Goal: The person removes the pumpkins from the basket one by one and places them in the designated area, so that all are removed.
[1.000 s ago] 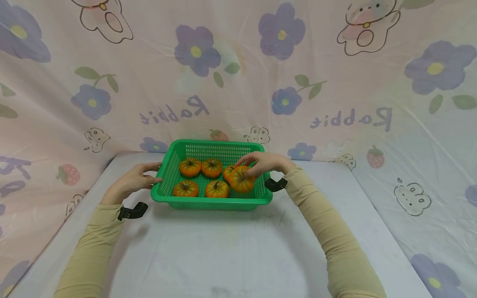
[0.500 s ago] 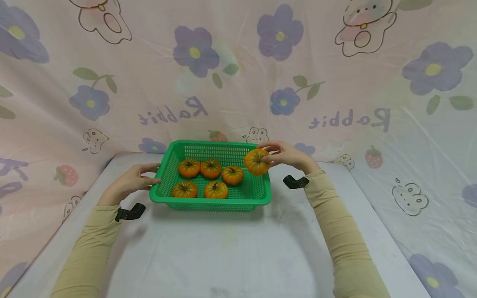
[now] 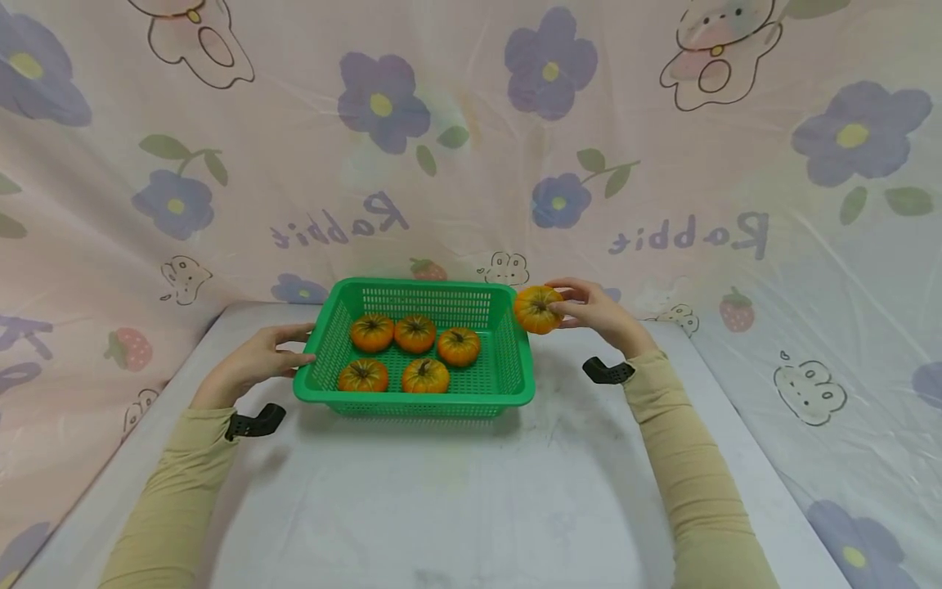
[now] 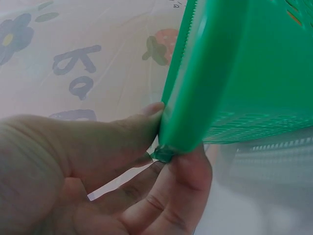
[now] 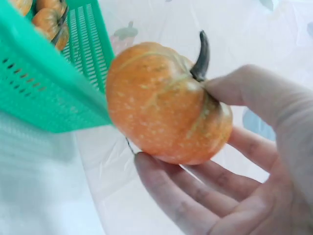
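The right hand holds one orange pumpkin between its thumb and its fingers, with the thumb beside the dark stem. This pumpkin is just outside the green basket, near its far right corner. The left hand pinches the rim on the left edge of the basket (so the two hands are well apart). Inside lie five other pumpkins, two by the near edge and three behind them. The basket stands toward the far edge of the white table.
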A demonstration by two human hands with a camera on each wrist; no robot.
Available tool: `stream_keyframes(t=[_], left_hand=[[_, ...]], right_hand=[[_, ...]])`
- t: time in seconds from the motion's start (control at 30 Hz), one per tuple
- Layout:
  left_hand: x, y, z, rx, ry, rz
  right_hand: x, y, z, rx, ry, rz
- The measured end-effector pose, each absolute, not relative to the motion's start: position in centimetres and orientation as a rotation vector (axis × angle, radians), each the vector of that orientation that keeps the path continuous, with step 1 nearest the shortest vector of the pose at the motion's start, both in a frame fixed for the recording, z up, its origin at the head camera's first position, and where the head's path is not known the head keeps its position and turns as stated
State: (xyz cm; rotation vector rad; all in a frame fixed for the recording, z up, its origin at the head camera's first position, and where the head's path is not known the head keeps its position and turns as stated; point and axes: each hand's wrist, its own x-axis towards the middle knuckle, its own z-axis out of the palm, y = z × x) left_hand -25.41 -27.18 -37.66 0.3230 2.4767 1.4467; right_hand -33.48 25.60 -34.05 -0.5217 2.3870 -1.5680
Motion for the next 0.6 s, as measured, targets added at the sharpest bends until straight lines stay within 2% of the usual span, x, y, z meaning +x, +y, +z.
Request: stream_keyframes(t=[0.3, 0.6], left_hand=[[-25.3, -27.1, -37.6, 0.317, 2.476, 1.441], [-25.4, -27.5, -37.9, 0.322, 2.468, 1.471]], right_hand=[[-33.5, 27.5, -36.1, -0.335, 2.382, -1.735], [-33.7, 29.0, -39.8, -0.194, 2.327, -1.893]])
